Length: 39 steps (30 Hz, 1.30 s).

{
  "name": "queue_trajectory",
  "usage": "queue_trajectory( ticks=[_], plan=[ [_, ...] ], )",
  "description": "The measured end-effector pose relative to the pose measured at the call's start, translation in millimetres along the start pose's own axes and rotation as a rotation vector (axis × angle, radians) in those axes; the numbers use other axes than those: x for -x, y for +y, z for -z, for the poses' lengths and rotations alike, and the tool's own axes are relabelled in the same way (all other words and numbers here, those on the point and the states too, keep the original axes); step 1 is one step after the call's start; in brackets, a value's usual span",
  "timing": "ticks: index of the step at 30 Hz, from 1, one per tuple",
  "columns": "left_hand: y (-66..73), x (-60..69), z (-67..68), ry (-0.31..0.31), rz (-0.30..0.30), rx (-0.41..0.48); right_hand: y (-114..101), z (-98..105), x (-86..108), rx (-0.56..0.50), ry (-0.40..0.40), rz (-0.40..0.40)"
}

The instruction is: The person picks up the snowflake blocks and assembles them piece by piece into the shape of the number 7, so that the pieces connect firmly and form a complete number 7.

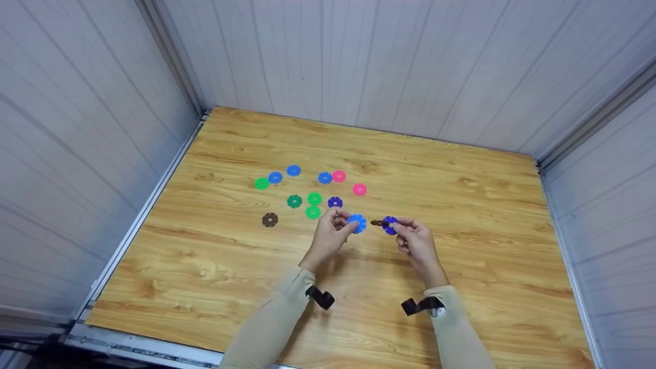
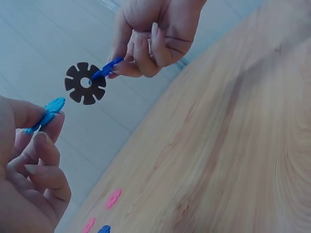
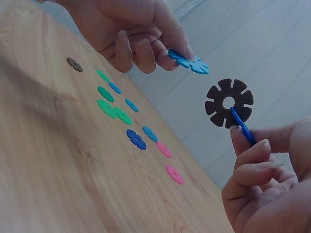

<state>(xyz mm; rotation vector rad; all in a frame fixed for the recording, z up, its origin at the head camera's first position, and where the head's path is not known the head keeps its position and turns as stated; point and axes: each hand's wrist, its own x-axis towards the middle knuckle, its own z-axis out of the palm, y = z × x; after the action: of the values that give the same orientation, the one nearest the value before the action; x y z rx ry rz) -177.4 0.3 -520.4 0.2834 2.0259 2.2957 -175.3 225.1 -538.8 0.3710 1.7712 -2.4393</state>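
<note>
Light blue, notched round the rim: one slotted disc [image 1: 357, 223], pinched between thumb and fingers of the left hand [image 1: 329, 237]. Held up above the wood-grain tabletop [image 1: 205, 277].

Right hand [image 1: 417, 245] pinches a dark-blue slotted disc [image 3: 243, 126]. A brown slotted disc [image 3: 239, 99] stands crosswise on it, the dark blue's edge reaching the brown's centre hole; the two look joined slot to slot. Right fingers grip the dark blue; the brown sticks out toward the left hand. Light-blue disc and brown disc near each other, apart, with a gap in every view.

Loose on the table, mostly beyond and left of the hands: green, blue, pink and dark-blue discs, plus a second brown disc [image 1: 266, 221] at the near left.

Step in hand, as I judge it: adding a third disc to the joined pair. The next move seems to call for turning the light-blue disc crosswise to the brown, lining up one notch of each, and pressing them together while the right pinch steadies the pair. A crooked approach could catch the notches or twist the existing joint.
</note>
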Motion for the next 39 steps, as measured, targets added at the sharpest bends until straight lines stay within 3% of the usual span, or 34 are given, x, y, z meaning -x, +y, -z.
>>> queue_trajectory(
  ticks=[15,22,30,39],
  plan=[
    [-1.3,-2.8,-7.2,0.001,0.002,0.005,-3,-1,0.3,0.048,-0.028,0.008],
    [-1.5,-1.7,-7.1,0.005,-0.041,-0.016,0,-2,0.0,0.066,-0.026,0.014],
    [-3.3,-1.6,-12.0,0.011,-0.005,0.028,0,-1,-0.2,0.08,-0.02,0.038],
    [-5.0,0.0,-14.2,0.016,-0.027,0.032,-1,-2,2.2,0.13,-0.01,0.059]
  ],
)
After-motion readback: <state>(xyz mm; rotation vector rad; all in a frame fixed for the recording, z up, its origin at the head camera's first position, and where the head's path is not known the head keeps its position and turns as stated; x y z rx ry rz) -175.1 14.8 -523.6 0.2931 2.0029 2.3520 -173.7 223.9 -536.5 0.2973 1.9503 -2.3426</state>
